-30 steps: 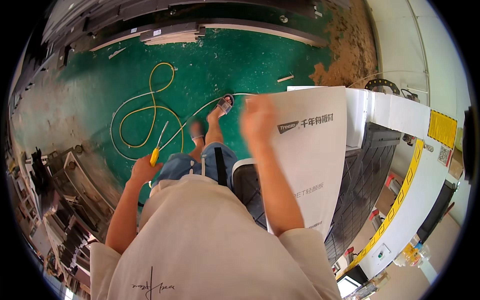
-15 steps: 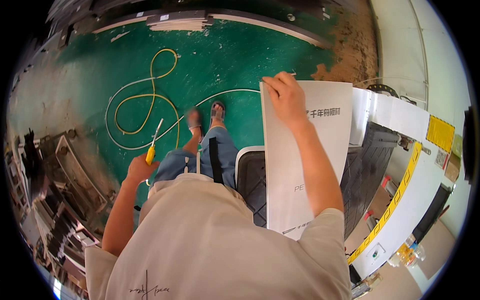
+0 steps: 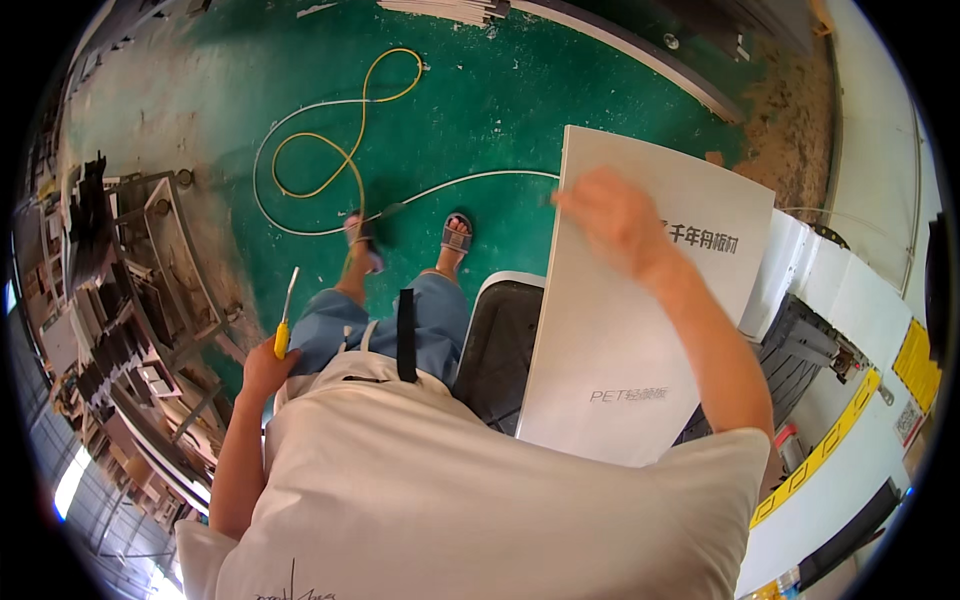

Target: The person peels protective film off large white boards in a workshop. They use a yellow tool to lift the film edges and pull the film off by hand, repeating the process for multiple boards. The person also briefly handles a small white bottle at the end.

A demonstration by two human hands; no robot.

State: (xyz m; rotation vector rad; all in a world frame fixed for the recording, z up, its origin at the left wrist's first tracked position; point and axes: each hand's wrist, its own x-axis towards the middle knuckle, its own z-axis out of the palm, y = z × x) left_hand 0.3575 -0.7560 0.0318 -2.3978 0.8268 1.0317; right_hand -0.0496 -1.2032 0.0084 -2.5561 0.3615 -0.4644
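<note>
hands both busy: right hand (image 3: 612, 222) grips the top edge of a large white panel (image 3: 640, 340), left hand (image 3: 262, 368) is clenched around a yellow-handled tool (image 3: 285, 318) above the green floor (image 3: 520, 110).

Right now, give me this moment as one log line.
left hand: grips yellow-handled tool | right hand: on white panel | yellow hose: on green floor

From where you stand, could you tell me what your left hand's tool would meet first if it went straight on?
Probably the green floor: the left hand aims the yellow-handled tool ahead, toward the white hose, though depth is unclear.
</note>
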